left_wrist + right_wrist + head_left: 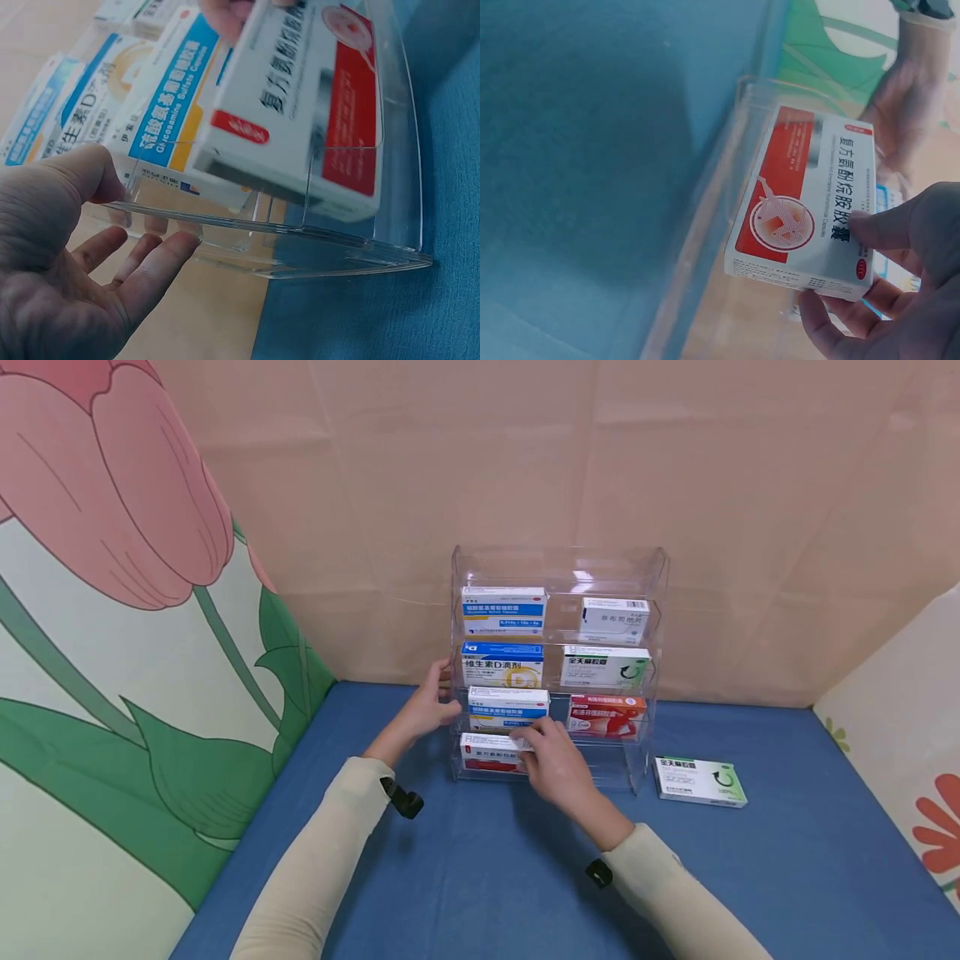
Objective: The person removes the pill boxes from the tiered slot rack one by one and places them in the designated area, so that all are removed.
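A clear plastic tiered rack (600, 766) stands on the blue table, bearing medicine boxes in two columns. My left hand (429, 703) grips the rack's left side edge, thumb in front and fingers behind the panel (247, 223). With thumb and fingers, my right hand (558, 766) pinches the right end of a white and red medicine box (802, 202) at the lowest tier's left. In the left wrist view, this box (300, 112) sits tilted behind the clear front lip. Just above it is a blue and white box (507, 704), partly covered by my right fingers.
Right of the rack, a green and white box (701, 781) lies flat on the blue tablecloth (465, 877). A red box (606, 717) occupies the second tier from the bottom, at right. More boxes fill the tiers above. Behind the rack hangs a beige backdrop (375, 527).
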Available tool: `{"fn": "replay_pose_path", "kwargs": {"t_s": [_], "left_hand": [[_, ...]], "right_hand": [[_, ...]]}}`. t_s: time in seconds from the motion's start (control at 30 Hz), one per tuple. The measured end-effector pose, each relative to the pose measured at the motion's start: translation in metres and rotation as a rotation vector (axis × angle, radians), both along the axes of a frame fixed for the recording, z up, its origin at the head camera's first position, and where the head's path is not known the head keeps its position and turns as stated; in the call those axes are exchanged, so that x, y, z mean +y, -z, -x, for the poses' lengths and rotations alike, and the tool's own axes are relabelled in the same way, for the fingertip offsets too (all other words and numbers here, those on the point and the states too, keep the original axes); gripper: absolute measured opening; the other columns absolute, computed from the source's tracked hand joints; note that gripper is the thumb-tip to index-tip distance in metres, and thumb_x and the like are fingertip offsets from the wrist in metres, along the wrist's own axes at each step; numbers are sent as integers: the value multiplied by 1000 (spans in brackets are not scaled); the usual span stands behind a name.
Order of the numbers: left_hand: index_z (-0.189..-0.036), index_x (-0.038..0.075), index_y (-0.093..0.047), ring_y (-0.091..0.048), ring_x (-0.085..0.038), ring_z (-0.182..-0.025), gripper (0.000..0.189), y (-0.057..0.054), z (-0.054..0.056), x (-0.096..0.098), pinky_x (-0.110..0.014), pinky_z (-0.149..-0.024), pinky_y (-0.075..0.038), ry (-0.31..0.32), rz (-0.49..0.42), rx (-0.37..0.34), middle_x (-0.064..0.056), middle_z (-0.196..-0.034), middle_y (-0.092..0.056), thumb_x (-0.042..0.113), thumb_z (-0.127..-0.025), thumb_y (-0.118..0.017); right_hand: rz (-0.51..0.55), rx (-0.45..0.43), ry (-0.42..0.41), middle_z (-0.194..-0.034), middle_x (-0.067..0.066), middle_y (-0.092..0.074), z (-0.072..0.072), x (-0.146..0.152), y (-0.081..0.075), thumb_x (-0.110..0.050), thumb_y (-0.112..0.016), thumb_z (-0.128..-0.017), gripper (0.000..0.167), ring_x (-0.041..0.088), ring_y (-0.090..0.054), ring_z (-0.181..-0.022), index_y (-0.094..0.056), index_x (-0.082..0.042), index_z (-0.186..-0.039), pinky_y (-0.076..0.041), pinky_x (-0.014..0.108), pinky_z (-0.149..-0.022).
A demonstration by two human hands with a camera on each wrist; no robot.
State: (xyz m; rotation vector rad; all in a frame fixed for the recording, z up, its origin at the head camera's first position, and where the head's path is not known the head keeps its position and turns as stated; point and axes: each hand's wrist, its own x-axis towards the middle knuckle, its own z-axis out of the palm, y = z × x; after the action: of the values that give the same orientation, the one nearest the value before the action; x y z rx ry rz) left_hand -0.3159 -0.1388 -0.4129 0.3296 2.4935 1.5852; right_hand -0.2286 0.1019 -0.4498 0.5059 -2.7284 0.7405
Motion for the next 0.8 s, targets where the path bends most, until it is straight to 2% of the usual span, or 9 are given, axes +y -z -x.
{"fn": "replay_pose_path", "kwargs": {"t_s": [0.37, 0.57, 0.8], "left_hand": [[-160, 25, -13, -42, -36, -136, 85, 1, 1, 0, -56, -96, -53, -6, -1, -13, -13, -157, -29, 6, -94, -63], [-160, 25, -12, -41, -37, -137, 84, 2, 2, 1, -57, -97, -53, -2, -8, -11, -13, -158, -28, 5, -95, -62], [-160, 24, -12, -41, -38, -137, 85, 2, 2, 0, -58, -97, -52, -5, -4, -11, -14, -158, -27, 4, -94, -62]], "right_hand": [[39, 60, -32, -110, 6, -62, -8, 19, -27, -9, -83, -83, 36, 24, -54, -102, -75, -16, -117, -55, 41, -85], [55, 51, -28, -116, 5, -66, -13, 30, -36, -11, -84, -82, 40, 25, -55, -110, -74, -18, -120, -56, 44, -90], [41, 59, -29, -115, 6, -66, -20, 44, -42, -12, -86, -80, 43, 25, -56, -109, -74, -17, -120, -56, 45, -89]]}}
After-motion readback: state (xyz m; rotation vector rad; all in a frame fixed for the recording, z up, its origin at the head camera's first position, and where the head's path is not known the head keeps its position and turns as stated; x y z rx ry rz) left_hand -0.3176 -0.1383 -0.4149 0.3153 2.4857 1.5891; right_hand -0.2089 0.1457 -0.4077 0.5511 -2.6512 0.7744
